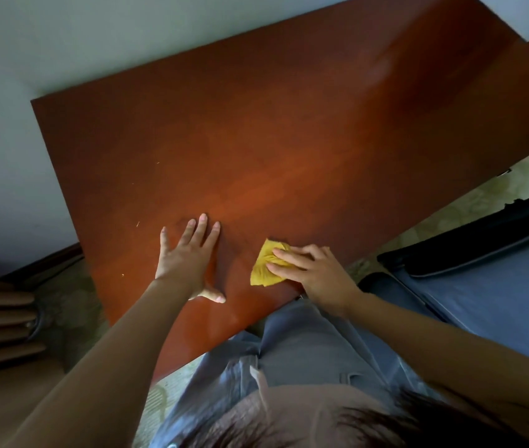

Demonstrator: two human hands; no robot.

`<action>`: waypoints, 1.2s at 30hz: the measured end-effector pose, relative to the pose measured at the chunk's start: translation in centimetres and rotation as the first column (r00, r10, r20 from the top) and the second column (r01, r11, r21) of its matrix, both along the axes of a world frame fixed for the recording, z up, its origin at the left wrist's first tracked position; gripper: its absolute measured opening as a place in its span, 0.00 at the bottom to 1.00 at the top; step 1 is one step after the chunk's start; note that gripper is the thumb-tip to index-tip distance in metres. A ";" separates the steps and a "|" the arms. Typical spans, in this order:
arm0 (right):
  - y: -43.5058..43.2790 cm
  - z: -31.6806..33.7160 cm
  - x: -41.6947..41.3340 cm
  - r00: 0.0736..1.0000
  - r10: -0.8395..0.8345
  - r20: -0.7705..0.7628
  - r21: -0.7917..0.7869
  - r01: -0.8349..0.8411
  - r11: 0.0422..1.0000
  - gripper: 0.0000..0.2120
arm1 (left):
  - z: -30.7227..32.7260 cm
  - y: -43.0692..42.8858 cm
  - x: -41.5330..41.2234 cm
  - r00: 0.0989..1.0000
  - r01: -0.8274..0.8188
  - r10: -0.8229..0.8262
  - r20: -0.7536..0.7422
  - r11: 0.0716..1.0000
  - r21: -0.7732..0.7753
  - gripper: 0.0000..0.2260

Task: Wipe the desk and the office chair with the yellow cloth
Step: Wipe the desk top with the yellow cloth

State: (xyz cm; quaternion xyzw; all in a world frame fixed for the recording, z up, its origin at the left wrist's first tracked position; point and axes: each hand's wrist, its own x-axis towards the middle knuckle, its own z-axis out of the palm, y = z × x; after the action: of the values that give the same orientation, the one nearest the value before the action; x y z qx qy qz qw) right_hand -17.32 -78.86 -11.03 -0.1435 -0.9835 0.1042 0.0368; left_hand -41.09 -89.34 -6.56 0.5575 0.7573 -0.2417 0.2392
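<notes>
Two hands rest on the desk [289, 140], a reddish-brown top that runs from the lower centre of the frame up to the upper right. The yellow cloth [263, 270] sits bunched at the desk's near edge, just below the middle of the frame, under the right hand [318, 276]. That hand's outstretched fingers lie across the cloth's top and press it onto the wood rather than wrapping round it. The left hand [188, 257] lies just to the cloth's left, apart from it, palm flat and fingers spread, bracing on the surface. From the cloth, nearly all of the desk lies up-frame and toward the upper right, along the top's long axis, so the next stroke probably has to push away from the body in that direction. A sweep to the left would meet the braced hand first. A few pale specks [138, 224] dot the wood beyond that hand, toward the left edge, so reaching them likely means lifting it clear. At lower right a blue-grey padded surface [499, 286] with a dark rim, perhaps the office chair, sits nearer the cloth-bearing hand and looks not yet attended to.
</notes>
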 end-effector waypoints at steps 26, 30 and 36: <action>14.3 3.4 -10.9 0.827 -0.388 0.407 0.060 0.400 0.915 0.32 | 0.0 0.7 -0.1 0.964 -0.195 0.183 0.192 0.980 0.048 0.53; 10.3 3.8 -15.7 0.841 -0.303 0.448 0.004 0.337 0.941 0.33 | -0.1 -0.4 0.0 0.939 -0.303 0.278 0.201 0.947 0.104 0.42; 2.7 2.5 -15.4 0.934 -0.158 0.320 -0.063 0.188 0.980 0.30 | -0.1 -2.2 -0.2 0.852 -0.515 0.500 0.154 0.853 0.085 0.34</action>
State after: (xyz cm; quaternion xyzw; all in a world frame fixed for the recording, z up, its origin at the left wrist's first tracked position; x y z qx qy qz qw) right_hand -32.73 -76.17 -8.48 -0.2458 -0.9544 0.1220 -0.1173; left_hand -41.31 -91.57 -6.65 0.3654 0.8744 -0.0870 0.3071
